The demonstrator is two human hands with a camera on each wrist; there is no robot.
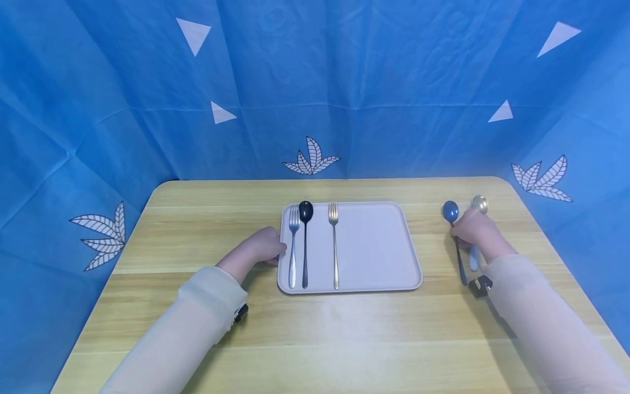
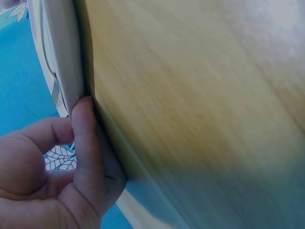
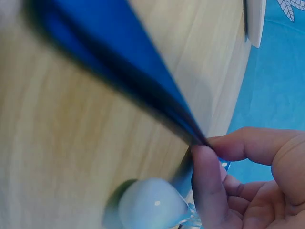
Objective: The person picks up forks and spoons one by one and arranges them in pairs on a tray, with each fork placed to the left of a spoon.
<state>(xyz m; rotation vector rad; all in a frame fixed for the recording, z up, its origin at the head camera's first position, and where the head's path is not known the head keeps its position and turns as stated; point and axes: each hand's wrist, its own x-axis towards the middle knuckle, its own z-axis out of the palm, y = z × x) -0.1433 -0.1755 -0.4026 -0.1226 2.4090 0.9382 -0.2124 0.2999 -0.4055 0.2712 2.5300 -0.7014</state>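
My left hand (image 1: 262,246) is at the left side of a pale tray (image 1: 374,246), its thumb and finger pinching the rim (image 2: 64,52). On the tray lie a silver fork (image 1: 293,219), a black spoon (image 1: 306,211) and a gold-topped fork (image 1: 333,214), side by side with handles toward me. To the right of the tray, my right hand (image 1: 476,227) pinches the handle (image 3: 138,76) of a dark blue spoon (image 1: 450,211) between thumb and finger. Partly hidden under that hand is a second spoon (image 1: 480,204) with a gold bowl and pale handle.
Both the tray and the loose spoons are on a light wooden table (image 1: 344,339) with rounded far corners. A blue curtain (image 1: 315,71) with white triangles and leaf prints hangs behind the table and along its sides.
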